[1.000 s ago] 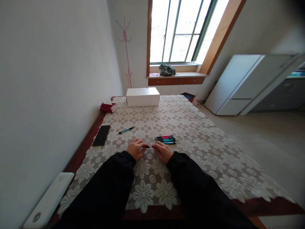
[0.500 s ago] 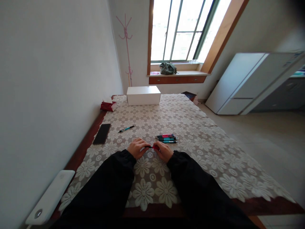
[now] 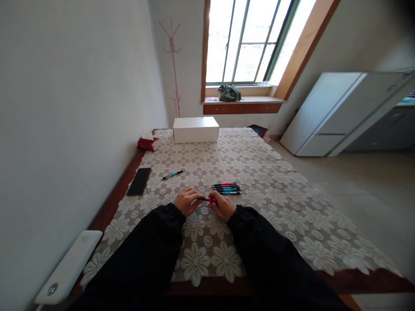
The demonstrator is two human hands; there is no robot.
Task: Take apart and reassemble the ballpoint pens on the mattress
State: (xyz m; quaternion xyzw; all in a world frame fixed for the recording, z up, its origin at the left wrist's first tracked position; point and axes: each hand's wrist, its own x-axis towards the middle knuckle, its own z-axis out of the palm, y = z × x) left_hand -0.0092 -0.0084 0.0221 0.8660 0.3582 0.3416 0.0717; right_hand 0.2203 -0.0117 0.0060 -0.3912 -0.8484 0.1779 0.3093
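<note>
Holds a slim red-and-black pen (image 3: pixel 212 200) crosswise between both hands, low over the near part of the table (image 3: pixel 359 280). Pinches the black part with the fingertips of the left hand (image 3: pixel 186 202) and grasps the red part with the right hand (image 3: pixel 223 206), with the grip drawn in around the pen on each side. Covers much of it with the fingers; cannot tell whether the black and red parts are joined. Reaches forward in long black sleeves (image 3: pixel 142 250).

Has a small row of black pens with red or turquoise barrels (image 3: pixel 228 190) lying just beyond the right hand, side by side. Has a single turquoise-and-black pen (image 3: pixel 172 175) lying slantwise beyond the left hand, well apart from the row. Works over a greyish-beige tablecloth with raised white flowers (image 3: pixel 266 177).

Shares the left side of the table with a flat black rectangular phone (image 3: pixel 138 181), a crumpled red packet (image 3: pixel 148 144) farther off, and a long white rounded device (image 3: pixel 69 268) beside the wall, near the left sleeve. Faces a plain white oblong box (image 3: pixel 196 131) at the far end.
</note>
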